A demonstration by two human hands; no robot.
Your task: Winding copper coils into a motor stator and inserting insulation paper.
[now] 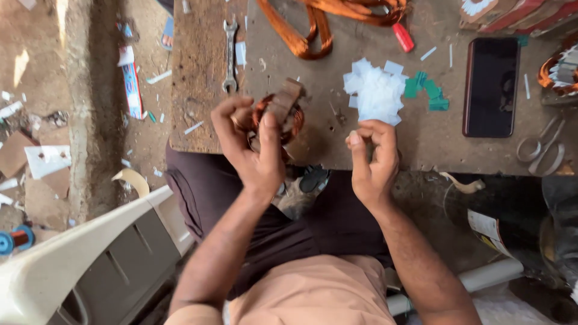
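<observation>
Copper-wound stator (278, 114) sits gripped inside left hand (250, 150) fingers (226, 111).

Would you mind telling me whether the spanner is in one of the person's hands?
No, the spanner lies untouched on the bench, while the left hand grips a copper-wound coil.

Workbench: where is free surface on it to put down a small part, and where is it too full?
The workbench has bare room between the spanner and the white paper pile, below the copper wire loops. A second strip lies between the green paper pieces and the dark phone. The right edge is crowded: scissors and a wound coil.
</observation>
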